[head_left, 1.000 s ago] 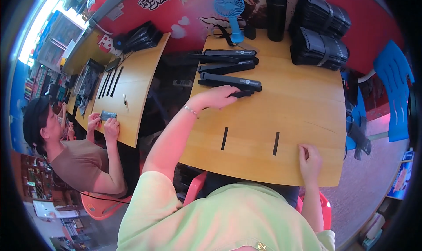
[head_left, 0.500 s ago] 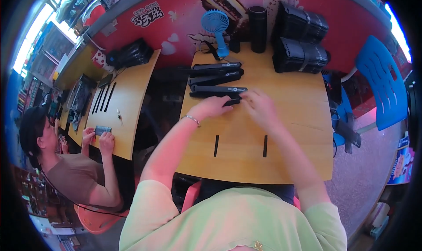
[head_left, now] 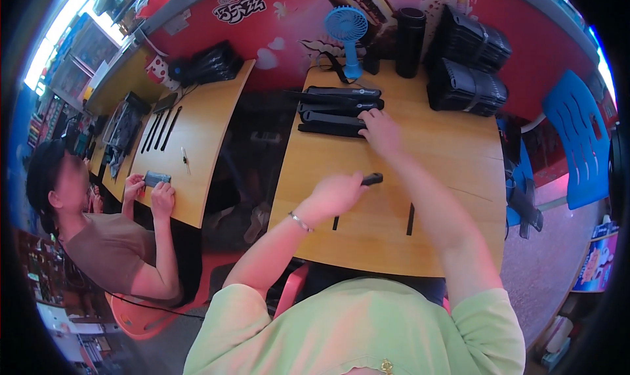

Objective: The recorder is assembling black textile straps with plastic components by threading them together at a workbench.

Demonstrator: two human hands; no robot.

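Note:
My left hand (head_left: pixel 335 194) is closed around a small black piece (head_left: pixel 371 178) that sticks out to the right, held just above the wooden table (head_left: pixel 453 178). My right hand (head_left: pixel 380 132) rests on the nearest of several long black flat devices (head_left: pixel 331 127) lying side by side at the far middle of the table. Two thin black strips (head_left: pixel 411 219) lie on the table near its front edge; one is partly hidden by my left hand.
A blue desk fan (head_left: pixel 346 27), a black cylinder (head_left: pixel 409 33) and two stacks of black pouches (head_left: pixel 467 79) stand at the back. Another person (head_left: pixel 105 243) sits at the left table holding a small device. A blue chair (head_left: pixel 577 145) is on the right.
My left hand drew back from the black devices toward me, carrying a small black piece. My right hand, earlier at the front edge, has reached forward onto the nearest black device.

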